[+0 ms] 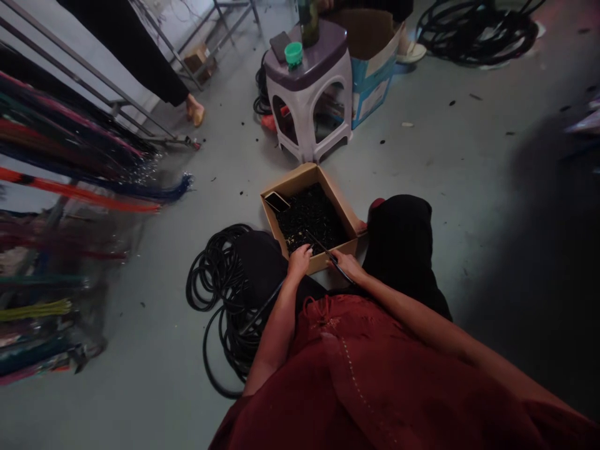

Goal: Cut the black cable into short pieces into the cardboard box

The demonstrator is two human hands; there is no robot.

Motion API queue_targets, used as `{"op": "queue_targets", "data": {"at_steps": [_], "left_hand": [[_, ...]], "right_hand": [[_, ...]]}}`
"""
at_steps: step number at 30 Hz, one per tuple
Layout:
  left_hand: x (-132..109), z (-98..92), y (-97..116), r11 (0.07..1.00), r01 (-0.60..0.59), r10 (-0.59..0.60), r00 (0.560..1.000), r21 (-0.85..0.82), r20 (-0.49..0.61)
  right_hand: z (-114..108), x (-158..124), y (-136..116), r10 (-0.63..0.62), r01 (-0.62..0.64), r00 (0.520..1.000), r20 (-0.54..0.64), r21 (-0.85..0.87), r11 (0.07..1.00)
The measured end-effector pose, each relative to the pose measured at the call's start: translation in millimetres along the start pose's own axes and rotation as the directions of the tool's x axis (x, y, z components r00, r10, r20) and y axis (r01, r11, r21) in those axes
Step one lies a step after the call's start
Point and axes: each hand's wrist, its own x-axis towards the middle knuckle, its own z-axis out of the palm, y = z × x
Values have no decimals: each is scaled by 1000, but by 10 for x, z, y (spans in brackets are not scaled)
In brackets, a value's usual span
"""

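A shallow cardboard box [300, 181] full of small black pieces sits on the floor between my knees. My left hand [299, 260] is at the box's near edge, fingers curled closed, and what they hold is too small to make out. My right hand [347, 265] is closed on a thin black cable [323, 247] that slants up over the box. A coil of black cable [220, 281] lies on the floor at my left knee. A phone [276, 201] rests in the box's left corner.
A white and purple plastic stool [312, 75] with a green cup [293, 54] and a bottle stands beyond the box. Behind it is a blue and white carton [375, 69]. Bundles of coloured cables [70, 162] hang at left. Another person's foot [195, 112] is near a metal frame. More black cable [478, 28] lies far right.
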Motion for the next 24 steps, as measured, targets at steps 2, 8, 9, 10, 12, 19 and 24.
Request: {"op": "queue_targets", "data": {"at_steps": [2, 8, 9, 10, 12, 19, 24], "left_hand": [[-5, 2, 1, 1000, -7, 7, 1000, 14, 0], [-66, -19, 49, 997, -37, 36, 999, 61, 19], [-81, -25, 62, 997, -41, 39, 999, 69, 25], [-96, -33, 77, 996, -44, 42, 999, 76, 30], [-126, -49, 106, 995, -48, 44, 998, 87, 41], [-209, -105, 230, 989, -97, 86, 991, 111, 101], [-262, -128, 317, 988, -110, 96, 987, 107, 133]], "right_hand": [[-7, 23, 13, 13, -13, 1000, -16, 28, 1000], [-19, 38, 0, 55, -50, 998, -39, 129, 990], [-15, 35, -6, 59, -53, 998, -36, 145, 988], [-10, 34, -12, 62, -56, 997, -33, 160, 986], [5, 33, -18, 65, -58, 997, -29, 186, 981], [38, 26, -33, 33, -14, 997, -68, 264, 964], [21, 7, -58, 8, 22, 995, -97, 306, 952]]}}
